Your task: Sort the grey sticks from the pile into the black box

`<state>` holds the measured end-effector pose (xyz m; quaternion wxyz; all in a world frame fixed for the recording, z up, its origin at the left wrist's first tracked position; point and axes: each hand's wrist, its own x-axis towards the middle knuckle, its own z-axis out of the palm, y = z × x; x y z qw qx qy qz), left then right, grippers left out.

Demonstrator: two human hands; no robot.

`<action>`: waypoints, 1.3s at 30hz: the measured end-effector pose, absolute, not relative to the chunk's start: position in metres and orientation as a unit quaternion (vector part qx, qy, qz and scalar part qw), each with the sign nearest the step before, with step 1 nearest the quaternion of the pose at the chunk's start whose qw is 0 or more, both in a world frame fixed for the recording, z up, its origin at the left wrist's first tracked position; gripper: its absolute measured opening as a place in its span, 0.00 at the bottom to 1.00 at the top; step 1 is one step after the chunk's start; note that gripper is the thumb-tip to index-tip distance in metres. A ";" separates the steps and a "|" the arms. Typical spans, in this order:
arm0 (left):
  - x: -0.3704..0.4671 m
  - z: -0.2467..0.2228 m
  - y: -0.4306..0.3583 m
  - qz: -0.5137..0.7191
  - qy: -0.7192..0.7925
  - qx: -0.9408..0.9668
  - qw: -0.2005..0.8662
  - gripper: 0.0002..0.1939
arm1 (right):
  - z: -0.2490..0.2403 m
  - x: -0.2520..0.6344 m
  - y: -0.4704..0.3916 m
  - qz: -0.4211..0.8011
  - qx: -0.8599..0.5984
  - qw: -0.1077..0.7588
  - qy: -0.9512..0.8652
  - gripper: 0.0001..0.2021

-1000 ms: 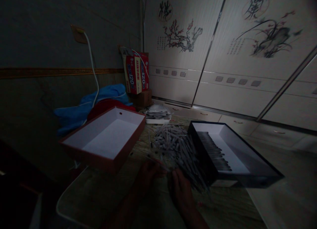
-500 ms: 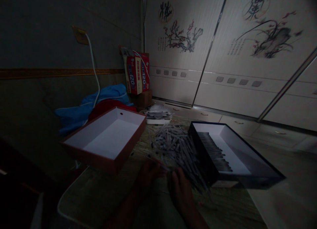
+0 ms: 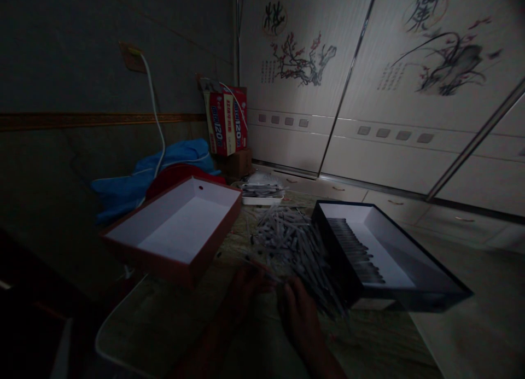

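Observation:
My left hand (image 3: 246, 286) and my right hand (image 3: 298, 308) are close together at the near side of the table, their fingers closed. Between them runs a thin, pale, pen-like stick (image 3: 266, 270), pinched from both sides; dim light hides its exact kind. Just beyond my fingers spreads a loose pile of similar pen-like sticks (image 3: 287, 234). To the right stands an open dark box (image 3: 418, 302) with a white inside. Along its left side lies a neat row of dark-tipped sticks (image 3: 355, 250).
An open reddish-brown box (image 3: 213, 250) sits on the table (image 3: 164, 324) at the left. Behind the pile is a white tray (image 3: 262, 200) with more sticks. Blue cloth (image 3: 172, 160), a red printed carton (image 3: 227, 122) and a white cable (image 3: 153, 105) are by the wall.
Hardly anything differs: both hands keep their place and their pinch on the pen-like stick, with at most a slight shift of the fingers. Boxes and pile look the same.

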<state>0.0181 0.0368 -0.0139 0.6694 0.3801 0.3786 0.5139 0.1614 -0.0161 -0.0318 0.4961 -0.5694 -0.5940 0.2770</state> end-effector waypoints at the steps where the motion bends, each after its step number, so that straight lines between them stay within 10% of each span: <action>1: 0.018 -0.014 0.037 0.516 0.378 0.379 0.668 0.12 | -0.032 0.161 -0.016 0.279 -0.569 0.492 -0.596 0.13; 39: 0.023 -0.016 0.033 0.437 0.424 0.560 0.562 0.09 | -0.037 0.163 -0.017 0.146 -0.534 0.474 -0.685 0.14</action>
